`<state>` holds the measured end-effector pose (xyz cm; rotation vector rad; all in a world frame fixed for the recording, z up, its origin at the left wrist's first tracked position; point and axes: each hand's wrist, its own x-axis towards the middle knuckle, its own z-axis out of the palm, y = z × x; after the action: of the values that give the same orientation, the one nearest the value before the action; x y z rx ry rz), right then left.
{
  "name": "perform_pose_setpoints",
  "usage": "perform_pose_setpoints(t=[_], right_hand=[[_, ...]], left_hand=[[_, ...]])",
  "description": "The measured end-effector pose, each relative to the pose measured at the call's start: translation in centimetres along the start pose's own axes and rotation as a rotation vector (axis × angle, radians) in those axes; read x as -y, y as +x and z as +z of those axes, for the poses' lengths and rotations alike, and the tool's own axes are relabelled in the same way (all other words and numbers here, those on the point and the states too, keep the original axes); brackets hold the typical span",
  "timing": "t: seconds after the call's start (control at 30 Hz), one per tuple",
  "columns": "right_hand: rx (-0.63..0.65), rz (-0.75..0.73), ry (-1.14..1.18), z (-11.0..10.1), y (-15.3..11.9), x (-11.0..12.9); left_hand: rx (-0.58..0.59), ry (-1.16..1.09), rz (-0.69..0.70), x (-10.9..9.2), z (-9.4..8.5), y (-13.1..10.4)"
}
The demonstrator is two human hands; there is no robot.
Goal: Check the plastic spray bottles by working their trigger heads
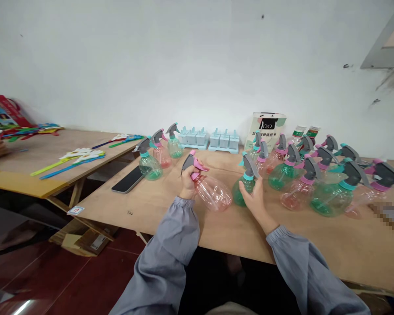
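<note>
Seemingly for steadiness, the left hand (189, 178) wraps closed around the neck of a tilted pink spray bottle (214, 194), while, to its right, the right hand (254, 197), half curled, clasps a green spray bottle (239, 192) on the counter (223, 234).

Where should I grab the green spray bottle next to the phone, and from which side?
I'd probably take the green spray bottle by its turquoise collar, from the near right: it stands upright, the collar is narrower than the rounded body, the phone lies left, and a pink bottle stands behind.
</note>
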<state>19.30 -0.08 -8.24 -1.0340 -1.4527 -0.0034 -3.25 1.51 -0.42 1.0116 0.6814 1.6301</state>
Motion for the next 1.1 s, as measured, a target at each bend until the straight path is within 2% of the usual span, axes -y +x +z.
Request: perform_pose_setpoints(t=[0.23, 0.37, 0.47, 0.67, 0.8, 0.9, 1.0, 1.1], right_hand=[[0.006, 0.011, -0.002, -0.1, 0.0, -0.2], [0.006, 0.006, -0.002, -0.1, 0.0, -0.2], [0.003, 0.006, -0.002, -0.1, -0.1, -0.1], [0.023, 0.023, 0.007, -0.2, -0.1, -0.1], [0.027, 0.033, 0.009, -0.3, -0.1, 0.0], [0.033, 0.040, 0.024, -0.2, -0.1, -0.1], [0.030, 0.038, 0.026, -0.3, -0.1, -0.1], [0.041, 0.049, 0.034, -0.4, -0.1, 0.1]], left_hand=[[0.075, -0.036, -0.060, -0.1, 0.1, -0.2], [0.001, -0.050, 0.038, -0.1, -0.1, 0.0], [0.001, -0.038, 0.098, -0.2, -0.1, 0.1], [0.048, -0.013, 0.000, -0.7, 0.3, -0.3], [-0.038, -0.008, 0.102, -0.5, 0.5, -0.4], [-0.036, 0.063, 0.141, -0.5, 0.5, -0.5], [0.007, 0.157, 0.155, -1.2, -0.8, -0.7], [-0.045, 0.251, 0.150, -3.2, -4.3, -1.3]])
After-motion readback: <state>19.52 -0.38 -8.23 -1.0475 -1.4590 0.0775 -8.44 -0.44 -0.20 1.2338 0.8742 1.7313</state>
